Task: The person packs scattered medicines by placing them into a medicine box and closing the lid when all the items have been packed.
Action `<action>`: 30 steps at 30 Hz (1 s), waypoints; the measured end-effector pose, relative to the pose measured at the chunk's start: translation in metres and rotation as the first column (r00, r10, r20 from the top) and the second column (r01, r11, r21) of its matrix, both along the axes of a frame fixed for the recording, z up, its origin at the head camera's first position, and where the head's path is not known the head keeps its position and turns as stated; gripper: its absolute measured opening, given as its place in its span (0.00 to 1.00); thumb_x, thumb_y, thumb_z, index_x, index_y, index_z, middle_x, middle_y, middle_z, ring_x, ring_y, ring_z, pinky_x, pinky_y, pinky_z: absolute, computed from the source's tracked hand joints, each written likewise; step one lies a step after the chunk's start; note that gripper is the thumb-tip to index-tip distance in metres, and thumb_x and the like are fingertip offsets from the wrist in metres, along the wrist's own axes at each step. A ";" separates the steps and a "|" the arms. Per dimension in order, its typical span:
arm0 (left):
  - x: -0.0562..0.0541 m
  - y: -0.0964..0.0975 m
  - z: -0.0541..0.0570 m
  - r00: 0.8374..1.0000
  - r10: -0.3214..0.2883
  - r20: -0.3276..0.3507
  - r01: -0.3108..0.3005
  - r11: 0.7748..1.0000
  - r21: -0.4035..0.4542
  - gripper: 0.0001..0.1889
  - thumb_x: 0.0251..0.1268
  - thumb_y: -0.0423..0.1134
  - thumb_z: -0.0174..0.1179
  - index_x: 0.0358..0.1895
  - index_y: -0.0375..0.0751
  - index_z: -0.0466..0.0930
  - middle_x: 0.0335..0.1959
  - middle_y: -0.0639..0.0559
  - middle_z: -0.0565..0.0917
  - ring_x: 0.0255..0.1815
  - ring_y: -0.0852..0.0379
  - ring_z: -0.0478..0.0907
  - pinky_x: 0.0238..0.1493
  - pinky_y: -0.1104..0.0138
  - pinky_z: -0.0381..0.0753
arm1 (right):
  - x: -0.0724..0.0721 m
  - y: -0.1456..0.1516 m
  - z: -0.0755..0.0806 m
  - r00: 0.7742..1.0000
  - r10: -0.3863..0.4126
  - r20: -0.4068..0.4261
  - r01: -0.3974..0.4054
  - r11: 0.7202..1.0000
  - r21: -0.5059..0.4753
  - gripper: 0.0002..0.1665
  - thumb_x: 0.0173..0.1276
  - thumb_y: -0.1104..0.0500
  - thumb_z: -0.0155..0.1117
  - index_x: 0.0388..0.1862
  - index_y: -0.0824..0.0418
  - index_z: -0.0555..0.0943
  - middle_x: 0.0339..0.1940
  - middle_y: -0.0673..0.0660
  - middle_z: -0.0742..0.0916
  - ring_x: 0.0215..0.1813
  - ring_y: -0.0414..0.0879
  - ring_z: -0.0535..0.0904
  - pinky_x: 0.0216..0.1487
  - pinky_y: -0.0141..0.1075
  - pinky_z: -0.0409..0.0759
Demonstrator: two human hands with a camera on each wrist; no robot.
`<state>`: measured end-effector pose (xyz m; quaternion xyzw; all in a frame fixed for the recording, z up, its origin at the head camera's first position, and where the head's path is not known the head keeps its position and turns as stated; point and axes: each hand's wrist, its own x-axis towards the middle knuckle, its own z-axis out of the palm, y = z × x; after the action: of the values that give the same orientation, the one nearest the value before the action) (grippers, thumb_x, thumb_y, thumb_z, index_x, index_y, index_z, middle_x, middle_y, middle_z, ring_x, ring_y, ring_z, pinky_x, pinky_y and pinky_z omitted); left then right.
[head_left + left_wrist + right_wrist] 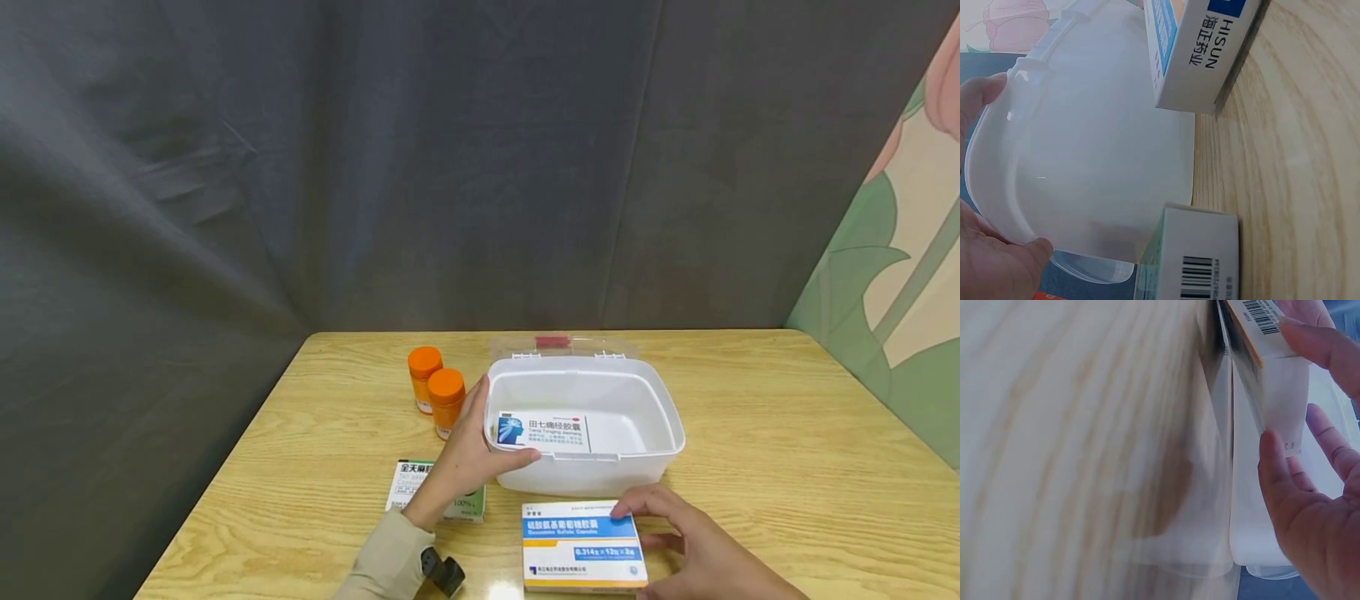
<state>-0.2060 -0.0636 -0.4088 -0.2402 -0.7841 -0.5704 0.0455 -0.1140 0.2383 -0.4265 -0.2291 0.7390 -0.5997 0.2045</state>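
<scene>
A white plastic storage box [577, 475] stands with its lid tipped back behind it. My left hand [468, 450] grips its near left corner, thumb along the front rim and fingers down the left side. Inside lies a white and blue medicine box [558, 429] with a face picture. In front of the storage box, my right hand [690, 542] holds a white, blue and orange medicine box [585, 533] by its right end, fingertips at the top corner and thumb low. The left wrist view shows this medicine box's white end [1194, 75] close before the storage box wall.
Two orange bottles [446, 396] stand left of the storage box. A green and white medicine box [468, 504] lies on the wooden table [300, 483], partly hidden by my left forearm. The clear lid [510, 344] reaches toward the dark curtain [480, 167] at the back.
</scene>
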 end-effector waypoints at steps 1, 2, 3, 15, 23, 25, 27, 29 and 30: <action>0.000 0.000 0.000 1.000 0.001 0.003 -0.001 1.000 -0.001 0.59 0.46 0.47 0.77 0.78 0.48 0.46 0.71 0.44 0.57 0.60 0.44 0.68 0.64 0.50 0.67 | 0.000 0.000 0.000 1.000 -0.002 0.009 0.002 1.000 -0.017 0.40 0.52 0.66 0.77 0.62 0.61 0.67 0.64 0.70 0.62 0.56 0.62 0.74 0.54 0.36 0.78; 0.000 0.000 0.000 1.000 0.004 0.007 -0.004 1.000 -0.004 0.59 0.46 0.47 0.77 0.78 0.48 0.45 0.71 0.45 0.57 0.61 0.45 0.67 0.64 0.50 0.67 | 0.000 0.000 0.001 0.999 -0.004 0.034 0.005 0.999 -0.037 0.40 0.52 0.68 0.77 0.62 0.62 0.67 0.64 0.70 0.61 0.56 0.62 0.74 0.55 0.37 0.78; 0.000 0.000 0.000 1.000 0.008 0.011 -0.008 1.000 -0.009 0.59 0.46 0.47 0.77 0.78 0.48 0.45 0.72 0.45 0.56 0.61 0.45 0.67 0.65 0.51 0.66 | 0.001 0.000 0.001 0.998 -0.007 0.062 0.011 0.998 -0.054 0.40 0.52 0.69 0.76 0.62 0.62 0.67 0.64 0.70 0.60 0.57 0.62 0.73 0.54 0.38 0.78; 0.001 0.000 0.000 1.000 0.022 0.022 -0.021 0.999 -0.029 0.59 0.46 0.48 0.77 0.78 0.49 0.45 0.74 0.48 0.54 0.61 0.47 0.67 0.65 0.51 0.65 | 0.003 0.002 0.008 0.994 -0.080 0.071 0.082 0.996 -0.024 0.42 0.49 0.69 0.77 0.62 0.61 0.68 0.64 0.67 0.63 0.60 0.61 0.69 0.55 0.39 0.78; 0.001 0.000 0.001 1.000 0.014 -0.012 -0.014 1.000 -0.022 0.59 0.45 0.49 0.78 0.78 0.47 0.46 0.72 0.45 0.56 0.60 0.45 0.68 0.64 0.50 0.66 | 0.006 0.005 0.015 0.983 -0.131 0.131 0.135 0.991 -0.019 0.43 0.48 0.70 0.77 0.63 0.60 0.68 0.65 0.63 0.62 0.60 0.62 0.70 0.54 0.39 0.78; 0.001 0.000 0.000 1.000 0.013 -0.014 -0.013 1.000 -0.022 0.59 0.45 0.49 0.77 0.78 0.47 0.46 0.72 0.45 0.56 0.60 0.45 0.68 0.64 0.49 0.66 | 0.007 0.005 0.017 0.984 -0.140 0.112 0.143 0.990 -0.015 0.43 0.48 0.70 0.77 0.63 0.60 0.69 0.64 0.60 0.63 0.59 0.62 0.71 0.54 0.38 0.79; 0.001 -0.001 0.000 1.000 0.015 -0.016 -0.016 1.000 -0.024 0.59 0.45 0.49 0.77 0.78 0.47 0.45 0.73 0.45 0.56 0.60 0.44 0.68 0.64 0.49 0.65 | 0.008 0.006 0.019 0.987 -0.147 0.060 0.147 0.989 -0.005 0.42 0.47 0.69 0.77 0.62 0.60 0.70 0.63 0.56 0.64 0.57 0.62 0.72 0.54 0.37 0.78; 0.002 -0.001 0.000 1.000 0.016 -0.014 -0.017 1.000 -0.026 0.59 0.45 0.49 0.77 0.78 0.47 0.45 0.73 0.46 0.55 0.60 0.45 0.68 0.64 0.49 0.65 | 0.009 0.007 0.021 0.988 -0.153 0.007 0.153 0.988 0.007 0.42 0.46 0.69 0.78 0.62 0.60 0.70 0.62 0.55 0.65 0.57 0.60 0.72 0.55 0.37 0.78; 0.002 -0.001 0.000 1.000 0.017 -0.011 -0.017 1.000 -0.026 0.59 0.45 0.49 0.77 0.78 0.48 0.46 0.73 0.46 0.56 0.60 0.45 0.68 0.64 0.50 0.66 | 0.010 0.008 0.022 0.988 -0.156 -0.008 0.156 0.988 0.016 0.42 0.46 0.68 0.78 0.62 0.60 0.70 0.62 0.54 0.66 0.57 0.58 0.72 0.55 0.37 0.78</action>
<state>-0.2043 -0.0643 -0.4085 -0.2374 -0.7931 -0.5585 0.0515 -0.1044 0.2459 -0.4048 -0.1708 0.7601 -0.6071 0.1562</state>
